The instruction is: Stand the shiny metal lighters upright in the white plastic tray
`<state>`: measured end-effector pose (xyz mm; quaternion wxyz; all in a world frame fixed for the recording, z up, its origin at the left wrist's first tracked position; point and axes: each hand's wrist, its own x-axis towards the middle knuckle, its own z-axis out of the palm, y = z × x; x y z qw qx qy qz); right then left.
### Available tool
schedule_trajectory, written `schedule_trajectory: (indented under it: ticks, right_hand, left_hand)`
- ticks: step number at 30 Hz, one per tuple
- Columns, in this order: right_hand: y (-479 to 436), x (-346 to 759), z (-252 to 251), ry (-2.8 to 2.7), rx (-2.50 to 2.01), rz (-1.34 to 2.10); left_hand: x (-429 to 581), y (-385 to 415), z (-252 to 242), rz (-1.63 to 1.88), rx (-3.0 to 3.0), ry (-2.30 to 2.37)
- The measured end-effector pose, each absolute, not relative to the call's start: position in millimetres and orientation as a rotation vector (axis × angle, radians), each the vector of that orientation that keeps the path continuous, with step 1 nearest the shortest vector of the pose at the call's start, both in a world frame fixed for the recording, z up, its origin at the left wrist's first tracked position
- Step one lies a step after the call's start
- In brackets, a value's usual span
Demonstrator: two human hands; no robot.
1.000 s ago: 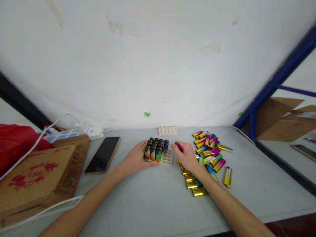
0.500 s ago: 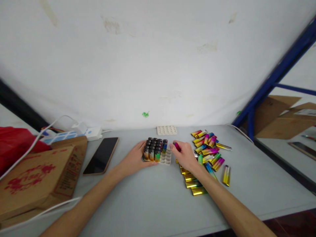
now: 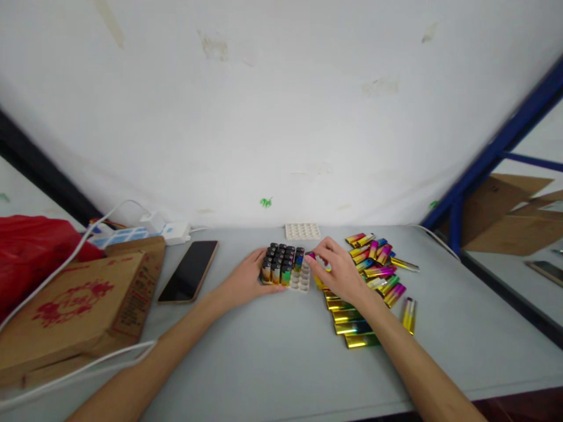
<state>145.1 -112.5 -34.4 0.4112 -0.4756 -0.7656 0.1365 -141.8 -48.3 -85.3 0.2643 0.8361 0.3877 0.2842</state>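
Observation:
My left hand (image 3: 248,279) curls round the left side of a pale tray (image 3: 299,286) with round hollows, its thumb along the front edge. Several black-topped lighters (image 3: 276,266) stand upright in the tray's left part, and a blue-and-yellow lighter (image 3: 299,259) stands just right of them. Hollows show bare at the tray's right side. Beside that edge, my right hand (image 3: 338,268) pinches a lighter (image 3: 311,256) whose purple end shows; the fingers hide much of it. Under and behind the right hand lies a pile of shiny multicoloured lighters (image 3: 380,271), some laid in a row.
Against the wall rests a second pale tray (image 3: 302,231). To the left are a dark phone (image 3: 189,272), a cardboard box (image 3: 83,305), a red bag (image 3: 39,252) and a white power strip (image 3: 176,232) with cables. A blue metal frame (image 3: 466,193) rises at the right.
My right hand's fingers have shifted and lifted on the purple-ended lighter, which stays near the tray's right edge. My left hand keeps its hold on the tray. The view has turned slightly left.

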Motion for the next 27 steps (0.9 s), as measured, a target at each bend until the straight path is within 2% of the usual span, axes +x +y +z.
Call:
schedule_trajectory:
  ticks: [6, 17, 27]
  right_hand:
    - [-114.5, 145.2, -32.9, -1.917, -1.347, 0.519]
    - [-107.1, 144.6, -48.1, -1.915, -1.351, 0.667]
    - [-105.8, 137.5, -48.8, -2.082, -1.365, 0.489]
  left_hand:
    - [-142.7, -46.9, -87.9, 0.755, 2.281, 1.034]
    - [-141.7, -46.4, -88.3, 0.762, 2.291, 1.021]
    - [-141.6, -47.3, -87.3, 0.75, 2.286, 1.035]
